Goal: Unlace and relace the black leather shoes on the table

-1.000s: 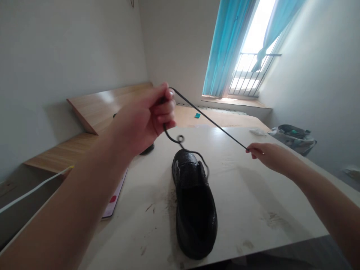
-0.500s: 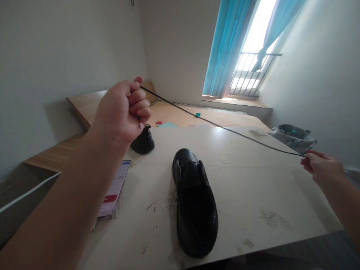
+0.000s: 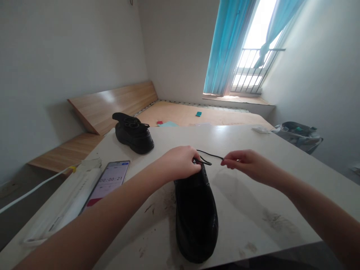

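Note:
A black leather shoe (image 3: 196, 221) lies on the white table (image 3: 281, 198) in front of me, its toe pointing towards me. My left hand (image 3: 180, 163) rests at the shoe's top with its fingers closed on a thin black shoelace (image 3: 209, 156). The lace arcs across to my right hand (image 3: 243, 162), whose fingertips pinch it just above the shoe. The eyelets under my left hand are hidden. A second black shoe (image 3: 133, 135) stands farther back on the left, with no lace showing loose from it.
A phone (image 3: 108, 183) showing a running timer lies left of the shoe, beside a long white package (image 3: 74, 200). A white cable (image 3: 36, 189) crosses the lower left. Behind the table are a wooden platform (image 3: 191, 114) and, to the right, a grey bin (image 3: 298, 135).
Both hands have come down from high and wide to meet at the shoe. The lace no longer stretches long between them, and the left hand now covers the shoe's top.

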Demonstrator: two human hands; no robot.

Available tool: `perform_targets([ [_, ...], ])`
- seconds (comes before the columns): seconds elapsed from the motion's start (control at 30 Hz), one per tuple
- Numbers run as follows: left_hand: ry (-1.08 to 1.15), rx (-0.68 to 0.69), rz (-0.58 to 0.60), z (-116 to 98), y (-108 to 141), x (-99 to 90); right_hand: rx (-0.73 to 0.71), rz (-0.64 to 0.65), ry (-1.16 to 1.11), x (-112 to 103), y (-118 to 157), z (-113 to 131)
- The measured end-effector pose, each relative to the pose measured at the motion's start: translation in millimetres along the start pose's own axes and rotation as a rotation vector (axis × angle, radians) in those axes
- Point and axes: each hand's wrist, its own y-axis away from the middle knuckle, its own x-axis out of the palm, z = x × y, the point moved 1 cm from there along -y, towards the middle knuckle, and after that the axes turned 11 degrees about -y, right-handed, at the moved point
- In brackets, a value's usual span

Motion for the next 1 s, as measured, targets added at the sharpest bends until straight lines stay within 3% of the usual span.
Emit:
perform_targets([
  [0.1,0.049,0.014,0.052,3,-5,3.5,-0.132,-0.001,0.198,18,1,9],
  [0.23,0.072,-0.005,0.01,7,-10,5.5,-0.067,0.016,0.293,32,-2,13],
  [0.33,0.077,-0.008,0.007,8,-11,6.4,-0.107,-0.002,0.331,39,-4,18],
  [0.5,0.062,-0.011,-0.009,9,-11,8.3,-0.037,0.086,0.414,37,1,23],
  [0.57,0.053,-0.003,-0.005,10,-11,8.8,-0.003,0.159,0.355,33,3,21],
  [0.67,0.031,0.006,0.002,11,-11,8.4,0.016,0.227,0.065,32,3,14],
  [0.77,0.008,0.006,-0.001,10,-9,7.6,0.018,0.147,-0.023,38,-3,7],
  [0.87,-0.01,0.008,-0.009,9,-8,7.3,0.002,0.025,0.077,44,-7,8],
  [1.0,-0.019,0.017,-0.016,9,-8,7.6,-0.028,-0.026,0.191,46,-5,17],
])
